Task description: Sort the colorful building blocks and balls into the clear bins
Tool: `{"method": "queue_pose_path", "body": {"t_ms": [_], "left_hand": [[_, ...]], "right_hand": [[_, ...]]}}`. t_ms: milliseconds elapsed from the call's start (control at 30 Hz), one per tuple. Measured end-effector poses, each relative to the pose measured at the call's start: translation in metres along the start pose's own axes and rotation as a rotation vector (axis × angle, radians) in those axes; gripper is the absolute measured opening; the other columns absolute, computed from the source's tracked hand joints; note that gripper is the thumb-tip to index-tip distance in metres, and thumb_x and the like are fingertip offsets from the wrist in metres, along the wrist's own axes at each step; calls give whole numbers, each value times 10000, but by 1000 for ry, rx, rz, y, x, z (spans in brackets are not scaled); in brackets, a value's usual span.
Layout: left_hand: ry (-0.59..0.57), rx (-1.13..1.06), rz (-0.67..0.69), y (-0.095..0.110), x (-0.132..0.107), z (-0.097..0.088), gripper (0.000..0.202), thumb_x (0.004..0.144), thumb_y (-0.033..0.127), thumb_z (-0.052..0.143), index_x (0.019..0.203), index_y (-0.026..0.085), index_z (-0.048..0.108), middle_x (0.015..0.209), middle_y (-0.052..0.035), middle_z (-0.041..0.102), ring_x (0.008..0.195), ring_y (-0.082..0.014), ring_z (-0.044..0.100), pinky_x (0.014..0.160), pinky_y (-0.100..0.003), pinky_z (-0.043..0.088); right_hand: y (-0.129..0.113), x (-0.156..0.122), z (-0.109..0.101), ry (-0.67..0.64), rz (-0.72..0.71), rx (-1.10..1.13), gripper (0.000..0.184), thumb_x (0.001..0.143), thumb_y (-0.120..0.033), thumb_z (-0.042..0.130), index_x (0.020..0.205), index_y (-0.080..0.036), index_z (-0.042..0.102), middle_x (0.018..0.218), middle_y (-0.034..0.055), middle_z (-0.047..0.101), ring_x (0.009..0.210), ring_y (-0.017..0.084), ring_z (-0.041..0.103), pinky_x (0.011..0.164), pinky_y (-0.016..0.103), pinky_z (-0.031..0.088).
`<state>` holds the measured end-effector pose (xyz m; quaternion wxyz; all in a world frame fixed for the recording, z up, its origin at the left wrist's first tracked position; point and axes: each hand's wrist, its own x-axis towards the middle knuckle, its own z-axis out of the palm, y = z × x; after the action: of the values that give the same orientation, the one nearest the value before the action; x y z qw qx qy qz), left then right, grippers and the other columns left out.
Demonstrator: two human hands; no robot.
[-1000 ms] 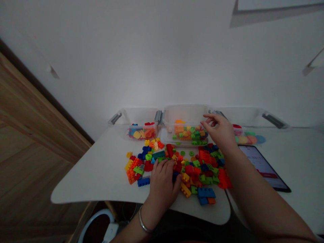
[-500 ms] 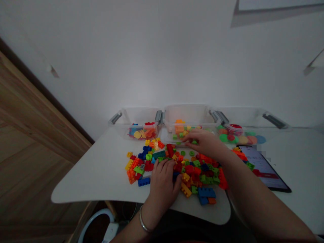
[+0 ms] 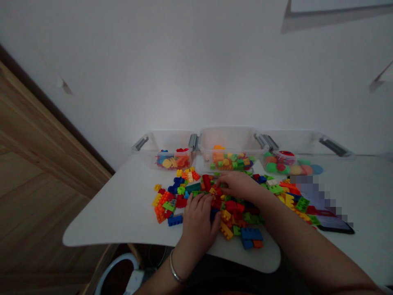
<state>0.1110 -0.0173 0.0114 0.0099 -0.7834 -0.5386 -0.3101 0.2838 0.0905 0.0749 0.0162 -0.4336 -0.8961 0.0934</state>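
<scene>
A heap of colourful plastic building bricks (image 3: 236,207) lies spread over the table. Flat on the near middle of it rests my left hand (image 3: 199,217), fingers stretched forward and thumb apart, touching bricks. A silver bangle circles that wrist. My right hand (image 3: 238,184) reaches in from the right to the back of the heap, its fingers bent down among small red and orange pieces. What its fingertips hold, if anything, is hidden. Close by are a red brick (image 3: 206,180), a dark teal brick (image 3: 193,187) and, nearer me, a blue brick (image 3: 251,233).
Behind the heap stands a clear bin (image 3: 233,141) with mixed bricks inside. To its left is a clear bin (image 3: 168,141) of flat coloured pieces; another clear bin (image 3: 301,141) at right holds round discs. A phone or tablet (image 3: 325,205) lies at the right.
My right hand has drawn back from the front of the middle bin, down and left to the heap, uncovering more of the bin's bricks. My left hand stays put.
</scene>
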Motion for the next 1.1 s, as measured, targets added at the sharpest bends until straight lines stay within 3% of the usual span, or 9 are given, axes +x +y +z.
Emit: {"method": "queue_pose_path", "body": {"t_ms": [233, 333, 533, 733, 1000, 1100], "left_hand": [[-21, -2, -17, 1, 1, -2, 370, 868, 261, 545, 1222, 154, 547, 1199, -111, 665, 1163, -312, 567, 1085, -589, 368], [-14, 1, -8, 0, 1, -1, 361, 867, 262, 548, 1212, 154, 551, 1193, -111, 668, 1158, -309, 571, 1083, -588, 369], [-22, 1, -10, 0, 1, -2, 370, 861, 254, 555, 1212, 138, 553, 1188, -121, 668, 1152, -309, 574, 1079, -593, 370], [-27, -6, -7, 1, 1, -2, 370, 865, 252, 559, 1216, 136, 552, 1195, -117, 665, 1157, -307, 568, 1079, -598, 365], [-27, -5, -10, 0, 1, -2, 381, 866, 257, 552, 1231, 148, 545, 1205, -115, 663, 1165, -303, 565, 1083, -585, 366], [-21, -5, -8, 0, 1, -2, 371, 863, 251, 549, 1220, 151, 549, 1194, -114, 667, 1156, -301, 571, 1084, -586, 364]], "right_hand": [[1, -4, -5, 73, 107, -145, 208, 858, -244, 545, 959, -227, 727, 971, 81, 737, 930, 247, 683, 699, 297, 484], [-1, -6, -5, 99, 82, -152, 213, 859, -250, 555, 993, -233, 721, 984, 82, 735, 944, 246, 684, 710, 292, 488], [0, -4, -2, 29, 12, -125, 244, 859, -323, 601, 1065, -250, 711, 1035, 71, 716, 963, 242, 678, 724, 285, 498], [4, -3, -1, -2, 21, -129, 242, 872, -296, 583, 1070, -236, 709, 1030, 83, 718, 958, 228, 678, 744, 276, 496], [9, -1, 3, 8, 58, -190, 213, 862, -267, 580, 1027, -229, 709, 987, 78, 733, 937, 244, 686, 684, 281, 492], [9, -5, -4, 87, 43, -162, 203, 867, -271, 591, 1032, -226, 700, 996, 70, 723, 920, 228, 678, 679, 272, 476]]}}
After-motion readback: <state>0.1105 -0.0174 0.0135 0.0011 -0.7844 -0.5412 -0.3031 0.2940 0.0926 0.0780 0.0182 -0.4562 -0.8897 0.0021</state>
